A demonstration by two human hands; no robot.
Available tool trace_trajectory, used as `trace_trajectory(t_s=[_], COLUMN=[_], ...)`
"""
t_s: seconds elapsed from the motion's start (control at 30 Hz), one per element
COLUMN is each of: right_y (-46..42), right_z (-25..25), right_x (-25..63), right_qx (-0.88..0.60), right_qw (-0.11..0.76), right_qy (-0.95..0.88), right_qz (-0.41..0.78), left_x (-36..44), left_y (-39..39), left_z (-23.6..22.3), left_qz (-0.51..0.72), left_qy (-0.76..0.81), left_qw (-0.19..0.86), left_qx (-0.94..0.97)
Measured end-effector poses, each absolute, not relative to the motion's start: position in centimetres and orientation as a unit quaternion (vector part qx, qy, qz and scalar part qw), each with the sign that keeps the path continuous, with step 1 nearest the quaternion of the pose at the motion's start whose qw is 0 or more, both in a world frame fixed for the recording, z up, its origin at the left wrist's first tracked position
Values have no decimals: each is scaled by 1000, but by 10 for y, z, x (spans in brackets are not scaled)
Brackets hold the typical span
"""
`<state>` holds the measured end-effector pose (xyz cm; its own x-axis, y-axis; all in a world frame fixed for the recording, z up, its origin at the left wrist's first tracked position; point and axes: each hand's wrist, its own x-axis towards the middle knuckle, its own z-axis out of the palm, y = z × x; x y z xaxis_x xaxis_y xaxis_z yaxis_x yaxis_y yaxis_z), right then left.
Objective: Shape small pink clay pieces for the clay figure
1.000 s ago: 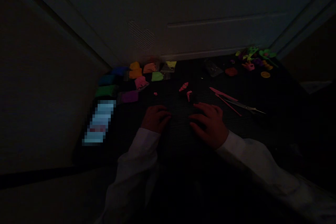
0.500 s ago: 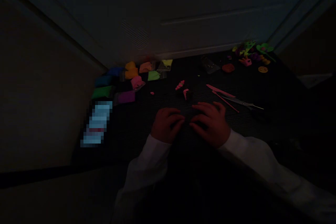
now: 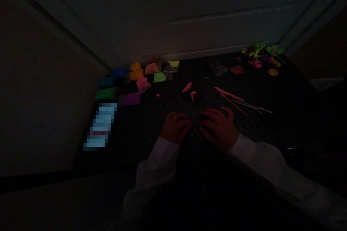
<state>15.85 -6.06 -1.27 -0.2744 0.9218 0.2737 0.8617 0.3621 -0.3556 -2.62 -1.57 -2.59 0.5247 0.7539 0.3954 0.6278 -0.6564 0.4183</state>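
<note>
My left hand [image 3: 175,128] rests low over the dark tabletop [image 3: 141,130], its fingers curved and the thumb a little apart from them. Facing it across a small gap is my right hand [image 3: 219,128], fingers spread and bent toward the left. No held object shows in either hand, though it is too dark to tell what lies under the fingertips. Just beyond the hands sit a small dark piece with a pink part [image 3: 193,96] and a twisted pink clay piece [image 3: 187,87]. A pink crumb [image 3: 158,95] lies farther left.
Several bagged clay packs, among them a purple pack [image 3: 131,99] and a green pack [image 3: 106,94], line the left and back. A lit phone [image 3: 100,126] lies at left. Right of centre are pink tools [image 3: 230,94] and scissors [image 3: 252,107]. Colourful clay figures [image 3: 256,56] stand back right.
My left hand has shifted slightly right, its thumb and fingers closer together. My right hand has barely moved. The whole view has shifted a little.
</note>
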Motion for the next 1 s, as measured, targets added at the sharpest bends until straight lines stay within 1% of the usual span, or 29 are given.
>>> trace_trajectory(t_s=[0.1,0.17,0.27,0.33,0.5,0.77,0.9,1.0], right_y=[-63,-63,-61,-57,-45,-45,-41,-40], right_z=[-13,-12,-7,-4,1,1,0,0], right_x=[167,172,176,175,171,166,169,170], right_qx=[-548,-531,-501,-479,-433,-379,-395,-372], right_qw=[213,187,124,88,39,8,6,1], right_qy=[-807,-825,-855,-872,-900,-925,-918,-928], right_qz=[62,55,44,39,25,24,1,5], left_x=[-29,-32,-38,-43,-49,-44,-43,-43], left_y=[-14,-14,-14,-14,-15,-14,-14,-14], left_z=[-26,-26,-24,-23,-18,-18,-18,-17], left_qz=[287,299,341,372,412,447,454,455], left_qy=[390,403,465,514,582,592,593,594], left_qw=[126,150,193,200,213,254,265,273], left_qx=[866,852,794,746,668,621,609,605])
